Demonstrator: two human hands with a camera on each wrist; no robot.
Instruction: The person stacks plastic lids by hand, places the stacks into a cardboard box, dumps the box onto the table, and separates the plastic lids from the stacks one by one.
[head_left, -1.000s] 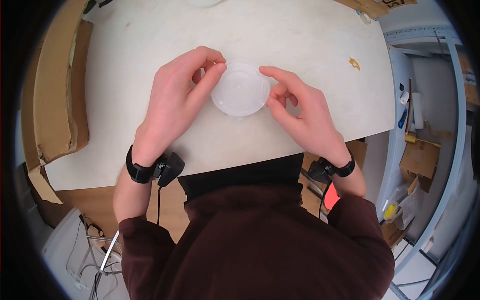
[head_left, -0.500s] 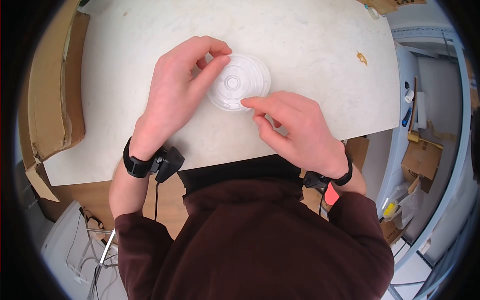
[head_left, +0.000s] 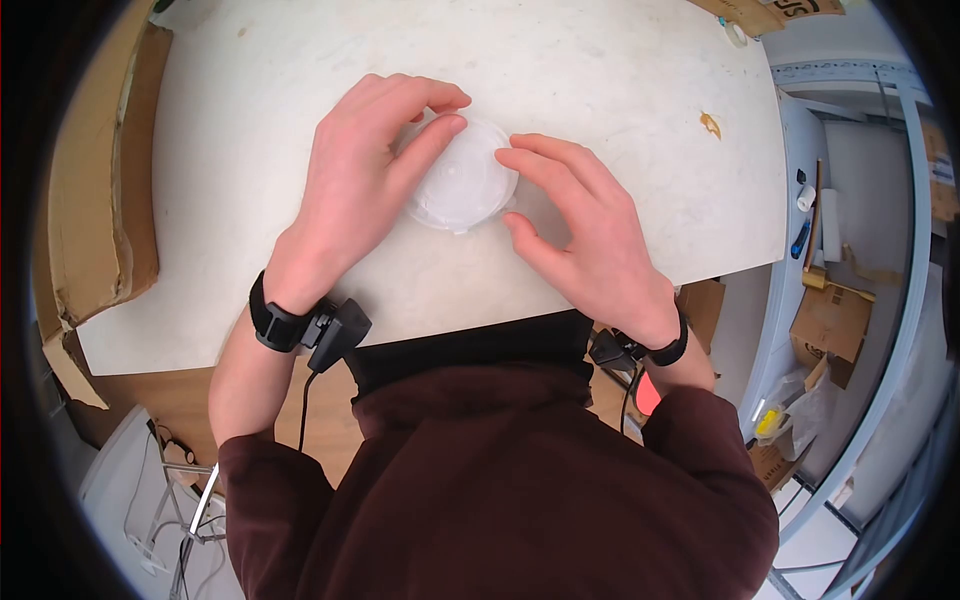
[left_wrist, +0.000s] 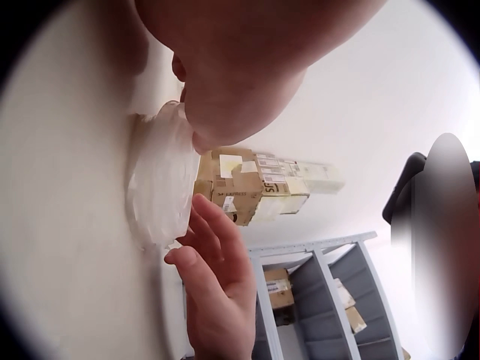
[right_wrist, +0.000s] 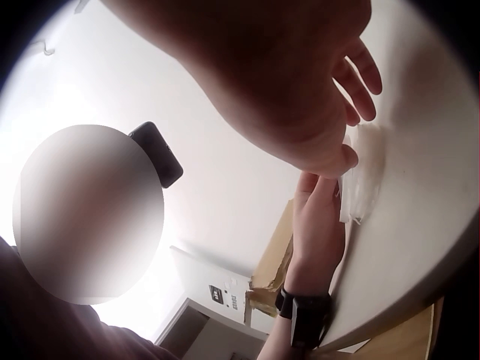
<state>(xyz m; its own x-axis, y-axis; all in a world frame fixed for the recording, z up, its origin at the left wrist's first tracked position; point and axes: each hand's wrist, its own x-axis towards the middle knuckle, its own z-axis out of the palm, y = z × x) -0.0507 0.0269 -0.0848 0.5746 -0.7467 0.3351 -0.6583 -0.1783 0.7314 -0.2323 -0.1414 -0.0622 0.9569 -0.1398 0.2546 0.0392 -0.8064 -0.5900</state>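
Note:
A round, shallow, translucent plastic container with a lid (head_left: 462, 184) sits on the white table between both hands. My left hand (head_left: 355, 165) pinches its far-left rim between thumb and forefinger. My right hand (head_left: 590, 220) is at the right side, fingers loosely spread, with fingertips right at the rim and the thumb lower down by the near-right edge. From the side, in the left wrist view, the container (left_wrist: 161, 184) shows wrinkled-looking pale walls. In the right wrist view the right thumb overlaps part of the container (right_wrist: 364, 180).
A long cardboard box (head_left: 100, 190) lies along the table's left edge. Brown cartons (head_left: 760, 12) stand at the far right corner, near a roll of tape (head_left: 735, 36). Beyond the right edge is a grey shelf unit (head_left: 900, 250) with boxes and bags. A brown stain (head_left: 710, 125) marks the tabletop.
My right hand went from the right side to the near edge of the container, then back to the right side. The container has moved slightly left; the left hand stays at its rim.

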